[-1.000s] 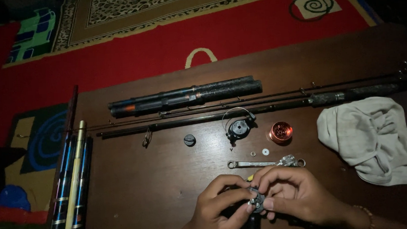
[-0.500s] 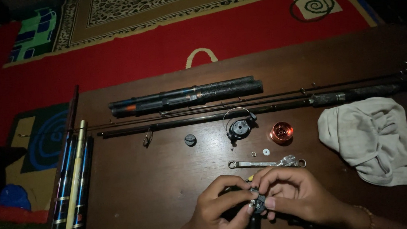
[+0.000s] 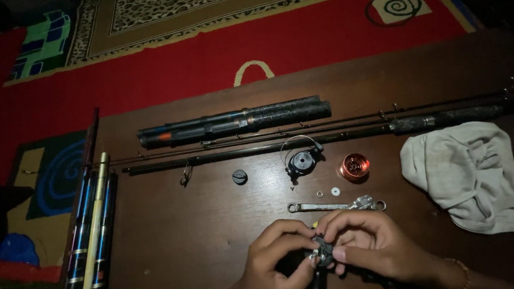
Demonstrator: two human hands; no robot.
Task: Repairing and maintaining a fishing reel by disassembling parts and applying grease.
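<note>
Small dark reel part (image 3: 322,252), round, with pale metal bits. Left hand (image 3: 278,260) and right hand (image 3: 370,244) each keep a closed fingertip grip on it, above desk (image 3: 185,236).

On the desk (image 3: 174,237) I see my hands at the near edge, left hand (image 3: 277,258) and right hand (image 3: 365,244) meeting on a small reel part (image 3: 322,253). Just behind them lies a wrench (image 3: 316,206). Farther back sit a spool (image 3: 355,166) and rods (image 3: 238,121). A cloth (image 3: 472,171) lies right.
</note>
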